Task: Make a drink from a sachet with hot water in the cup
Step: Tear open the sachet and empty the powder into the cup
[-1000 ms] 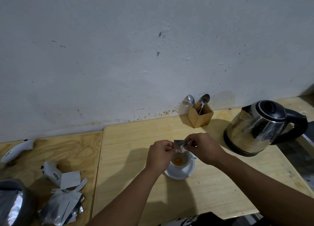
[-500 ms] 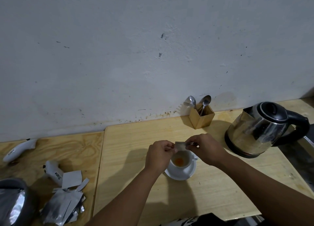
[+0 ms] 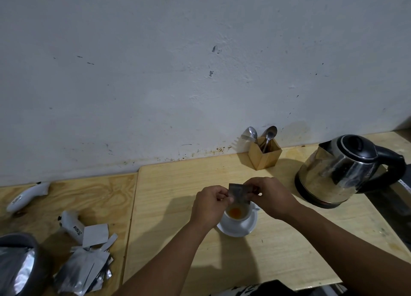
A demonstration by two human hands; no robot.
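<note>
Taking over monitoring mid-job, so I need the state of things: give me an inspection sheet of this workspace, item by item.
Surface: two light wooden tabletops butted side by side against the wall.
Job's things: white cup on a saucer, orange powder inside; silver sachet held above the cup; steel kettle at right, lid shut.
Clutter: pile of empty silver sachets and two white tools at left; wooden holder with spoons and a fork by the wall.
Grippers: left hand and right hand both pinch the sachet.
Cables: nothing seen.
Surroundings: scuffed white wall.
</note>
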